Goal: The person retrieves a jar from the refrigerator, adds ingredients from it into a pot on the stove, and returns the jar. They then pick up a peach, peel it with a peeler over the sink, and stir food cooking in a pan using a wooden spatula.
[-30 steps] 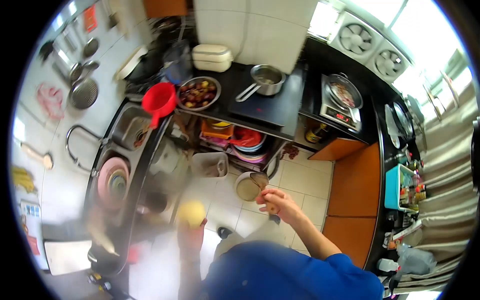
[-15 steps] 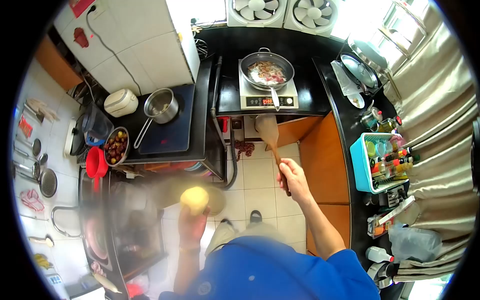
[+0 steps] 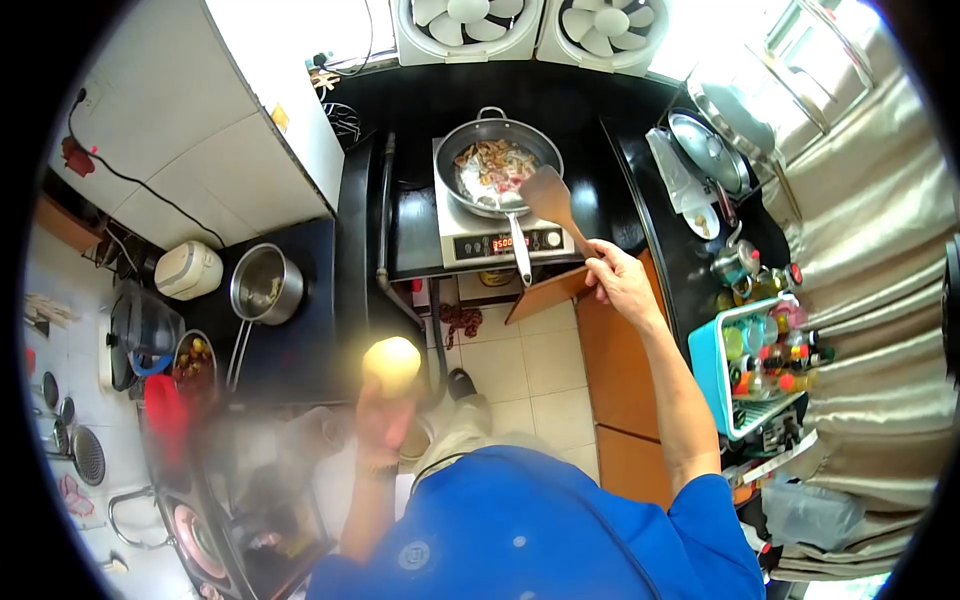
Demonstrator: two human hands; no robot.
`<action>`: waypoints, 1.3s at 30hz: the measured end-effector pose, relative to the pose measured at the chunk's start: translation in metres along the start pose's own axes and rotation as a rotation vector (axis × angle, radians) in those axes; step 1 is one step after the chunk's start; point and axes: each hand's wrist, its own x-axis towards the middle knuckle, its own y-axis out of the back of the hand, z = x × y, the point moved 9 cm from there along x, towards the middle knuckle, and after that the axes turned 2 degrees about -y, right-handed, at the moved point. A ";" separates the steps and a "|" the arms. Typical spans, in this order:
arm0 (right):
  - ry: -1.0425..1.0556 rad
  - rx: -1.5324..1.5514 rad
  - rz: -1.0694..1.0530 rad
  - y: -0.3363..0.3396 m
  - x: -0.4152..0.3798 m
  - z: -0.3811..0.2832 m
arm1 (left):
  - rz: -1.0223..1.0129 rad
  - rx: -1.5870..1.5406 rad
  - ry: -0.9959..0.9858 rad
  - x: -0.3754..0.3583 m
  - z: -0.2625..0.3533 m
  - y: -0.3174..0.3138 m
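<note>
Bright daylight glares top right; fisheye bends edges, lower left smeared with blur.

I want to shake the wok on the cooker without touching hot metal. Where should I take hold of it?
Grip the long straight handle near its free end, coming from the floor side. It juts from the wok over the cooker's control panel toward the person, away from the food. The right hand already holds the wooden spatula.

One head view, high above the kitchen, facing steeply down
</note>
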 end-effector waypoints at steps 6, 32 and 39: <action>0.154 -0.499 0.041 0.014 0.115 0.018 | 0.001 0.084 0.021 0.087 0.017 -0.023; 0.490 -0.986 -0.210 -0.075 0.387 -0.027 | 0.318 -0.022 -0.289 0.123 -0.030 -0.044; 0.275 -0.966 -0.304 -0.111 0.427 0.017 | 0.353 -0.011 -0.324 0.122 -0.034 -0.047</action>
